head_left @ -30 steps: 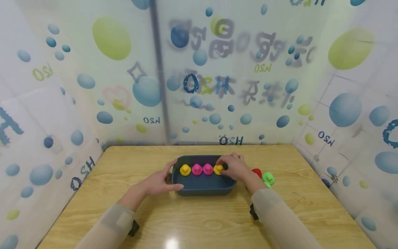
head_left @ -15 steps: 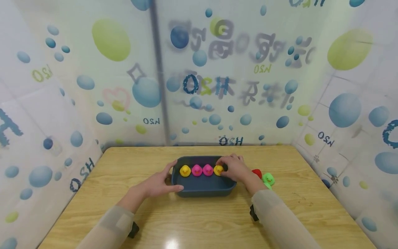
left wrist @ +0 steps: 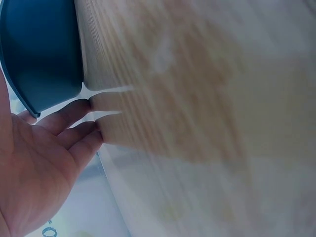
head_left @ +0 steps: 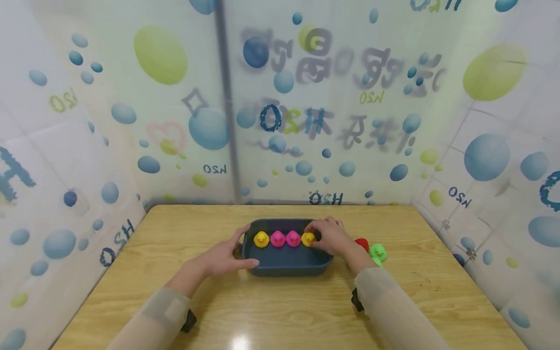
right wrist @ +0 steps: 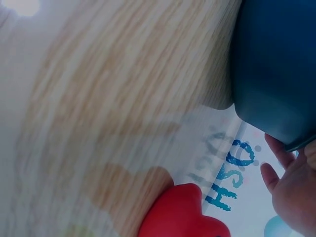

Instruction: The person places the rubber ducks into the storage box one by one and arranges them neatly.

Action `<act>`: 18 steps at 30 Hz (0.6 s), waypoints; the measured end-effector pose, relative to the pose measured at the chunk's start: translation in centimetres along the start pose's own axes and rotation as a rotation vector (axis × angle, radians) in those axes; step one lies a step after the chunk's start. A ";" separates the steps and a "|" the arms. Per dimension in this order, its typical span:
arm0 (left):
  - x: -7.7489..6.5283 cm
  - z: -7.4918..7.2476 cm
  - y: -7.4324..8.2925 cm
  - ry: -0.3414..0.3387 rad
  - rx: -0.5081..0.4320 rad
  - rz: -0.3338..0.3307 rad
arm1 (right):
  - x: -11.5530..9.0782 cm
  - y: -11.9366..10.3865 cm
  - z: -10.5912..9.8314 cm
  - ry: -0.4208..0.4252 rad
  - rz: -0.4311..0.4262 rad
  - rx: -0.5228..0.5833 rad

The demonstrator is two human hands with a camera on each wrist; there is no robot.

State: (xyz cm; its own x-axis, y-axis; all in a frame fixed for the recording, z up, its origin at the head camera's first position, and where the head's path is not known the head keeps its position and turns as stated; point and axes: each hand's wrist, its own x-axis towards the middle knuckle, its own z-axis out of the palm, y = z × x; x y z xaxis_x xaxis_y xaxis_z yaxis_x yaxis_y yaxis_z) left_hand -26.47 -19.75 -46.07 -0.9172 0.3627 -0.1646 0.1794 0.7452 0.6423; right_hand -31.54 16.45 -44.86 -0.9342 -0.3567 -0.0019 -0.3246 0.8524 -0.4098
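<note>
Right hand (head_left: pixel 328 236) pinches the rightmost yellow duck (head_left: pixel 307 238) inside blue tray (head_left: pixel 286 271), lower centre of head view. Left hand (head_left: pixel 220 257) spread wide at tray's left end. Duck probably light, squeezable, smooth; grip body sides gently.

- Centre of your head view: large "O2H" lettering (head_left: pixel 292 119) — H2O reversed — on the back wall (head_left: pixel 258 92).
- Lower left of centre: small "OSN" mark (head_left: pixel 215 169), same wall.
- Upper centre: grey writing (head_left: pixel 316 56) you can't read.
</note>
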 end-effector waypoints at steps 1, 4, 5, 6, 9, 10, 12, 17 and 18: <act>0.0 0.0 0.0 0.000 0.001 0.002 | 0.0 0.0 0.0 0.000 -0.002 0.001; 0.1 0.1 -0.2 -0.002 0.000 -0.004 | 0.0 0.0 -0.1 -0.003 -0.010 0.000; 0.0 0.1 -0.2 -0.002 0.001 -0.007 | 0.0 0.0 -0.1 -0.005 -0.014 0.000; 0.0 0.1 -0.3 -0.001 0.001 -0.010 | 0.0 -0.1 -0.1 -0.007 -0.016 0.002; -0.1 0.1 -0.3 0.002 0.005 -0.007 | 0.1 -0.2 -0.1 -0.008 -0.020 0.000; -0.2 0.0 -0.2 0.004 0.007 -0.009 | 0.1 -0.2 -0.1 -0.007 -0.023 -0.002; -0.2 0.0 -0.1 0.005 0.012 -0.006 | 0.1 -0.1 -0.1 -0.007 -0.025 -0.005; 0.0 -0.2 0.1 0.007 0.027 -0.008 | 0.1 0.1 -0.1 -0.011 -0.024 -0.001; 0.1 -0.2 0.1 0.007 0.030 -0.006 | 0.1 0.1 -0.1 -0.011 -0.022 0.001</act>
State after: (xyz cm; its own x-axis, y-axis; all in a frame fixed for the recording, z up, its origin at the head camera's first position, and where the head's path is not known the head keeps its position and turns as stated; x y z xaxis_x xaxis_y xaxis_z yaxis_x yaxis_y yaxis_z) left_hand -26.58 -19.75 -45.89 -0.9206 0.3548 -0.1631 0.1847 0.7635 0.6189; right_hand -31.66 16.51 -44.75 -0.9250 -0.3800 -0.0028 -0.3454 0.8437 -0.4109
